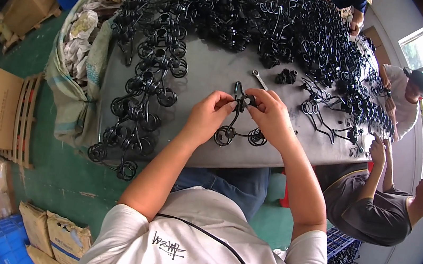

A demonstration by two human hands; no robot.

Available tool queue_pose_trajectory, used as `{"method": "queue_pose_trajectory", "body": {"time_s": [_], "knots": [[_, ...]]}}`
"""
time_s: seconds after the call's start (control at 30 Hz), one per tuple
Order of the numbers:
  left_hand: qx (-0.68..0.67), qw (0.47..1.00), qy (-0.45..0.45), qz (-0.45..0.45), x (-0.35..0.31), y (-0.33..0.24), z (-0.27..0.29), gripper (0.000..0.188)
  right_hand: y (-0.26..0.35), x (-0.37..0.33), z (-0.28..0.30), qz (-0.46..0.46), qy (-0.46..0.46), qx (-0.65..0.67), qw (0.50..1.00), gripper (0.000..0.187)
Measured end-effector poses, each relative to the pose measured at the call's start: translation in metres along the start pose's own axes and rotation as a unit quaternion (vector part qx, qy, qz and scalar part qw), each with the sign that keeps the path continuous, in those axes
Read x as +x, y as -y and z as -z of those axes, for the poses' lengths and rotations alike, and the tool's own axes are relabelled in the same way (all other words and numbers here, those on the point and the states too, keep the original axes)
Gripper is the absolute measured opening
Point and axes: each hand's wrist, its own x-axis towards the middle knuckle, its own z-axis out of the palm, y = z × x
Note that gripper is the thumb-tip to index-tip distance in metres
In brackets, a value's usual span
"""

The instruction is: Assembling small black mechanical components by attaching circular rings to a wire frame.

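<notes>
Both my hands meet over the near part of the grey table, working on one black bent-wire part with coiled ends [226, 135]. My left hand [208, 115] pinches its upper section from the left. From the right, my right hand [271, 117] closes thumb and fingers on a small black clamp-like fitting [247, 100] at the same section. The part's two coils hang below my fingers, close to the table. Just beyond my right hand lies a silver wrench [259, 78]. A few loose black fittings [286, 76] sit to the right of the wrench.
Rows of black coiled parts [146, 83] line the table's [203, 72] left side, and a large heap [227, 11] covers its far side. A fabric sack [76, 87] stands at the left. Co-workers [373, 201] sit along the right edge; blue crates [2, 238] lie lower left.
</notes>
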Motion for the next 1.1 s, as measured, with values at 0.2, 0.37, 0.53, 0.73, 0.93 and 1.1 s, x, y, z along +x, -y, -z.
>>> {"method": "queue_pose_trajectory", "body": {"time_s": [0.2,0.37,0.53,0.73,0.93,1.1], "knots": [[-0.028,0.999,0.023,-0.017,0.005,0.001,0.006,0.022,-0.004,0.008,0.000,-0.013,0.015,0.027,0.999,0.039],[0.033,0.999,0.016,-0.024,0.005,-0.009,0.006,0.023,-0.015,0.007,-0.003,0.005,0.002,0.047,0.999,0.040],[0.220,0.970,-0.007,-0.106,0.004,-0.020,0.008,0.024,-0.017,0.004,-0.009,0.026,-0.026,0.028,0.999,0.040],[0.367,0.927,0.060,-0.057,0.014,-0.045,0.012,0.029,-0.020,0.007,-0.015,0.071,-0.049,0.001,0.996,0.040],[0.417,0.897,0.134,-0.064,0.036,-0.056,0.017,0.033,-0.026,0.012,-0.016,0.057,-0.058,0.017,0.997,0.039],[0.351,0.914,0.200,0.025,0.047,-0.059,0.027,0.037,-0.023,0.009,-0.019,0.037,-0.047,0.042,0.997,0.039]]}}
